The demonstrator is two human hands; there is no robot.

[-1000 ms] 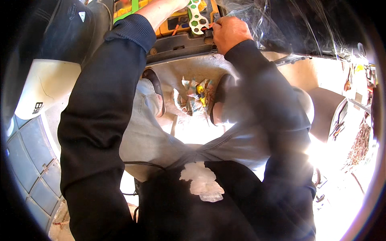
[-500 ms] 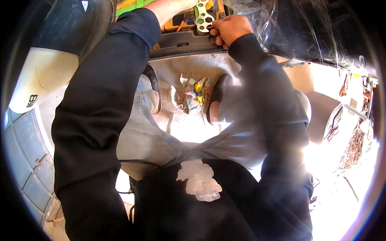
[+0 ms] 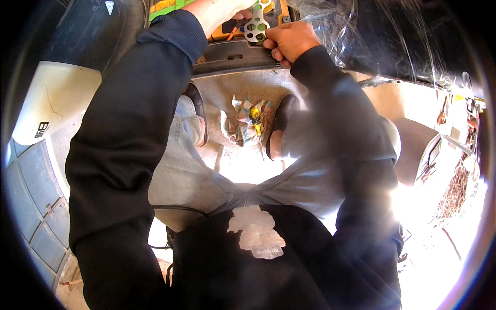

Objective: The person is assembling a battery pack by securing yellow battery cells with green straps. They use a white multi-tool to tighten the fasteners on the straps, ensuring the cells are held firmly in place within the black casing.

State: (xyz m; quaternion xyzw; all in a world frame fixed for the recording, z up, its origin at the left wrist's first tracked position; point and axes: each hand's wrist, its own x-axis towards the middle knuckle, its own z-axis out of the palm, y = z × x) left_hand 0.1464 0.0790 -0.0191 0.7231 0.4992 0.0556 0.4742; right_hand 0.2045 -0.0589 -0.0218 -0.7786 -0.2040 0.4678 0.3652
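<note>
A flat silver multi-hole hex wrench [image 3: 256,30] lies over the yellow and black compartment [image 3: 222,34] at the top of the view. My right hand [image 3: 293,40] pinches its near end between thumb and bent fingers. From the left, my left hand [image 3: 227,11] reaches in beside the wrench's far part. Its fingers are curled, but the upper edge cuts off much of the hand, so what they grip is hidden. A black plastic rim [image 3: 232,56] runs along the near side of the compartment, below both hands.
On the floor between my shoes, a yellow-handled screwdriver [image 3: 256,120] rests on a crumpled patterned cloth [image 3: 238,116]. Clear plastic film [image 3: 361,31] covers a dark panel at the upper right. A black and cream body panel [image 3: 57,98] stands at the left. Tools [image 3: 457,129] lie far right.
The near end of the wrench has swung slightly left, with my right hand following it. My left hand's curled fingers show a little more.
</note>
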